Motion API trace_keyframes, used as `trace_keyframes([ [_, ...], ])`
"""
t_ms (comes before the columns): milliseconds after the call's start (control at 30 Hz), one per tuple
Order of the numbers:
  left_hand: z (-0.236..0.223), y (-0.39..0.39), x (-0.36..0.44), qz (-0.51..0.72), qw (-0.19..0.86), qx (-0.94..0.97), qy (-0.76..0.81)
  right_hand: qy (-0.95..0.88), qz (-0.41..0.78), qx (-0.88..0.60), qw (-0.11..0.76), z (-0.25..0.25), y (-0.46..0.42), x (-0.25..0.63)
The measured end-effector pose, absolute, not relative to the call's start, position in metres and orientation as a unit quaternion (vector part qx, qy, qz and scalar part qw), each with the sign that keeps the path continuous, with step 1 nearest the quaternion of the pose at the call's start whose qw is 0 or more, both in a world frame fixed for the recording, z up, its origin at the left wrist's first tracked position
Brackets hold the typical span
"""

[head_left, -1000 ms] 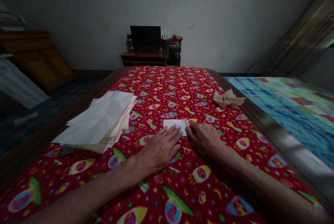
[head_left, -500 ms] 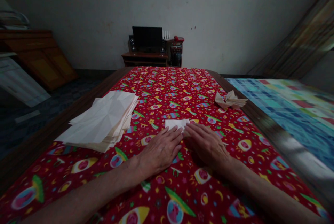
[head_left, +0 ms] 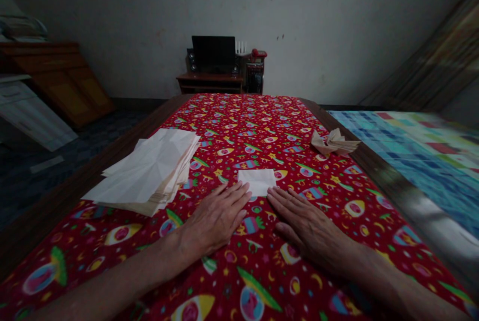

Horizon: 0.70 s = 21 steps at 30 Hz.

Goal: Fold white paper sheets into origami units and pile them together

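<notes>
A small white folded paper (head_left: 257, 180) lies flat on the red patterned tablecloth (head_left: 247, 136) in front of me. My left hand (head_left: 219, 213) rests flat on the cloth, its fingertips at the paper's lower left corner. On the other side my right hand (head_left: 305, 221) lies flat with its fingers stretched out, the fingertips at the paper's lower right corner. Neither hand grips anything. To the left sits a stack of creased white paper sheets (head_left: 149, 166). Folded paper pieces (head_left: 333, 142) stand near the table's right edge.
Dark wooden table edges (head_left: 127, 144) border the cloth. Beyond the far end is a desk (head_left: 209, 79) with a black monitor (head_left: 213, 51), speakers and a red telephone (head_left: 259, 53). A bed with a colourful cover (head_left: 411, 146) is on the right; wooden cabinets (head_left: 67, 86) stand left.
My hands have moved apart, the left leftward and the right rightward, uncovering more of the folded paper. The view has shifted slightly.
</notes>
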<state>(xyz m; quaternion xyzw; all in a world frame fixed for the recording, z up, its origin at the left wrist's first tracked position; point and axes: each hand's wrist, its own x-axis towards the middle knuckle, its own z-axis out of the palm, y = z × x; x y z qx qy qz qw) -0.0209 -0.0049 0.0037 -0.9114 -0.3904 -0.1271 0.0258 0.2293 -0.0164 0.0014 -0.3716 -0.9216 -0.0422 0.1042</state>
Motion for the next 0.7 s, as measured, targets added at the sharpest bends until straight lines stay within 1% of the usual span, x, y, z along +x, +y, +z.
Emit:
trace_keyframes([
  [267,0.002,-0.01,-0.035,-0.127,0.054,-0.904,-0.403,-0.904,-0.075,-0.395,0.146,-0.003,-0.018,0.228],
  [433,0.002,-0.006,-0.025,-0.135,0.072,-0.916,-0.371,-0.904,-0.085,-0.386,0.164,0.001,-0.016,0.215],
  [567,0.002,0.002,-0.007,-0.129,0.051,-0.927,-0.349,-0.915,-0.069,-0.362,0.166,-0.001,-0.006,0.206],
  [700,0.001,0.016,0.001,-0.119,0.039,-0.918,-0.377,-0.92,-0.062,-0.355,0.157,-0.007,0.015,0.206],
])
